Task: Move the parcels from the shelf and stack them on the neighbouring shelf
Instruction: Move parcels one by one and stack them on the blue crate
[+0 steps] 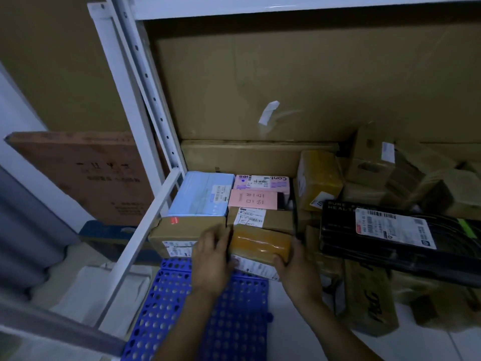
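Down on the white metal shelf, left hand and right hand are curling fingers round one tape-wrapped brown parcel, two pink boxes behind.

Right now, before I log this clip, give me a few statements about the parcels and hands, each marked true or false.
1. The left hand and right hand hold the taped parcel between them. True.
2. The blue box lies right of the pink box. False: it lies to the left of the pink box.
3. A black parcel with a white label lies right of the taped parcel. True.
4. The mat below the hands is red. False: it is blue and perforated.
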